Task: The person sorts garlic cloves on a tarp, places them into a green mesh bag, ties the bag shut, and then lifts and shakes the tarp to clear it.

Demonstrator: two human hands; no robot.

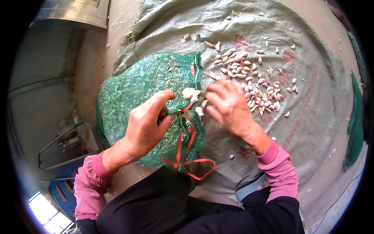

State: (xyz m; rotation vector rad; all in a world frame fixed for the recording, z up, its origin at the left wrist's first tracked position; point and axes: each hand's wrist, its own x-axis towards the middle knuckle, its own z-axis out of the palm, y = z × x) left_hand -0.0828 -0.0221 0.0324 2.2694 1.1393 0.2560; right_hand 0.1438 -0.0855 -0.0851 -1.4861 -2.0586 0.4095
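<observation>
A green mesh bag (120, 89) full of pale garlic bits or skins lies on its side, its mouth to the right and a red ribbon (199, 160) trailing from it. Over the bag, my left hand (146, 121) has its thumb and index finger apart with nothing visible between them. My right hand (231, 109) is just right of the mouth, its fingers bent and blurred; whether they hold anything is unclear. Between my hands are a white clump of garlic skin (191, 94) and a blurred white garlic piece (199, 111). Beyond my right hand lies a heap of loose garlic cloves (255, 91).
A grey-green woven sheet (307, 74) with faded red print spreads beneath the cloves. Strays such as a single clove (232, 156) lie scattered over it. At the left stand a metal-framed object (58, 146) and a blue plastic item (62, 189). Green cloth (354, 121) lies at the right edge.
</observation>
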